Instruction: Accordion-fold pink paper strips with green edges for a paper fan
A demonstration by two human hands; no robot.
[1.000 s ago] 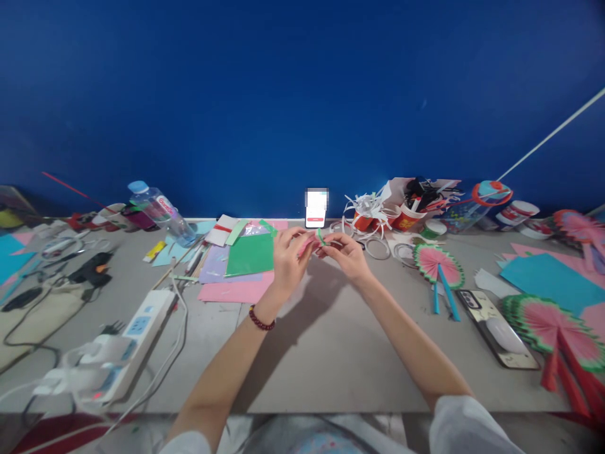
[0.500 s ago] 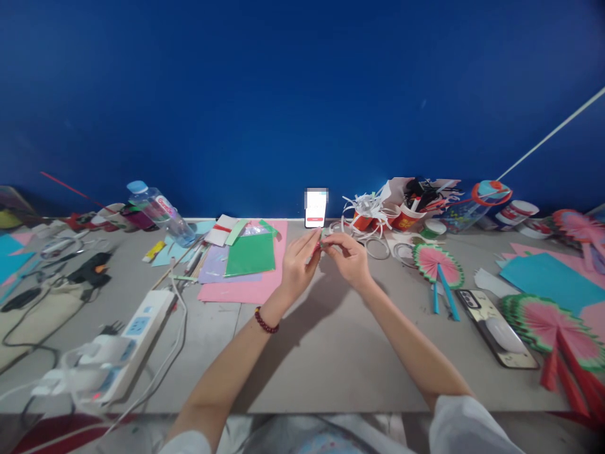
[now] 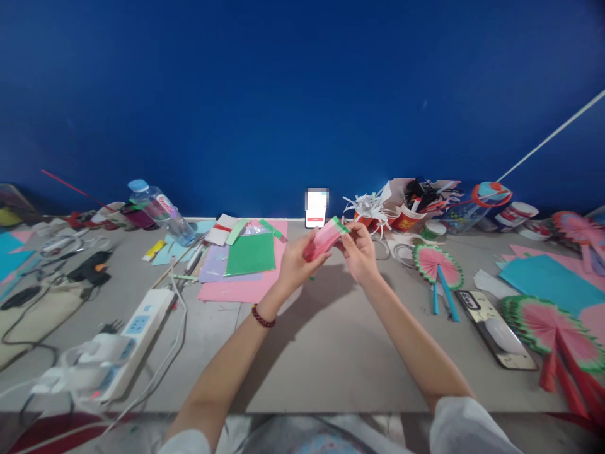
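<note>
A folded pink paper piece (image 3: 324, 240) with a green and white edge is held up over the middle of the table. My left hand (image 3: 299, 261) grips its pink end, thumb below and fingers behind. At the upper right, the fingertips of my right hand (image 3: 360, 251) pinch the green edge. A small green scrap (image 3: 312, 278) lies on the table just beneath the paper. Behind my hands a lit phone (image 3: 315, 210) leans upright against the blue wall.
To the left lie coloured sheets (image 3: 249, 255), a tilted bottle (image 3: 163, 211) and a power strip (image 3: 137, 334) with cables. Cups of tools (image 3: 408, 217), watermelon-like paper fans (image 3: 438, 265) and a phone with a mouse on it (image 3: 496, 329) are at the right.
The pink paper, mostly hidden by my fingers before, now shows its broad side and green edge. My hands have moved slightly apart, and a green scrap is visible below them.
</note>
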